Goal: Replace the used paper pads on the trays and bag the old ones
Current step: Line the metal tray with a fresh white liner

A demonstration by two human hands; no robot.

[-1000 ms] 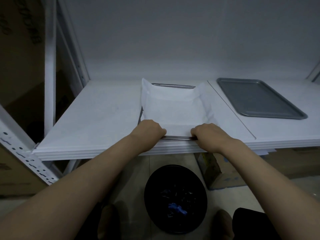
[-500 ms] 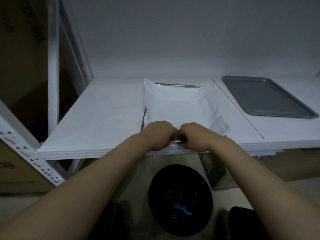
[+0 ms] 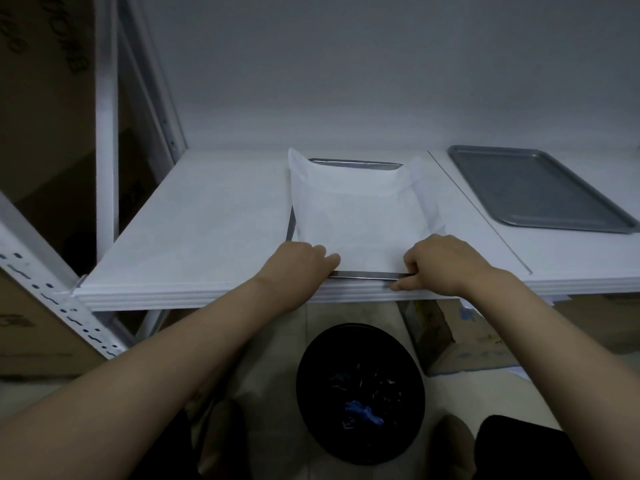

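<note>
Our left hand (image 3: 304,265) sits at the near left corner of the tray (image 3: 363,274). Its fingers are curled down onto the near edge of the paper sheet (image 3: 356,220), but the thumb is hidden, so we cannot tell whether it grips or only presses. Our right hand (image 3: 440,263) is at the near right corner, well apart from the left one. Its fingers are curled on top of the paper's edge and its thumb lies along the underside of the tray's near rim, so it pinches that rim.

We see the tray near the front edge of the white shelf (image 3: 207,216), with bare metal showing along its near rim, its far rim and part of its left side. The paper sheet lies inside it and covers most of it. Its two far corners stand up above the far rim, and its right side spills over onto the shelf.

To the right, past a seam in the shelf, a second tray (image 3: 533,188) lies bare and flat, apart from the first.

Below the shelf a round black bin (image 3: 360,386) stands on the floor between our arms, with something blue (image 3: 363,410) in it. A cardboard box (image 3: 446,337) sits just right of the bin, partly under the shelf. At the left, a white post (image 3: 105,116) rises from the shelf's corner.
</note>
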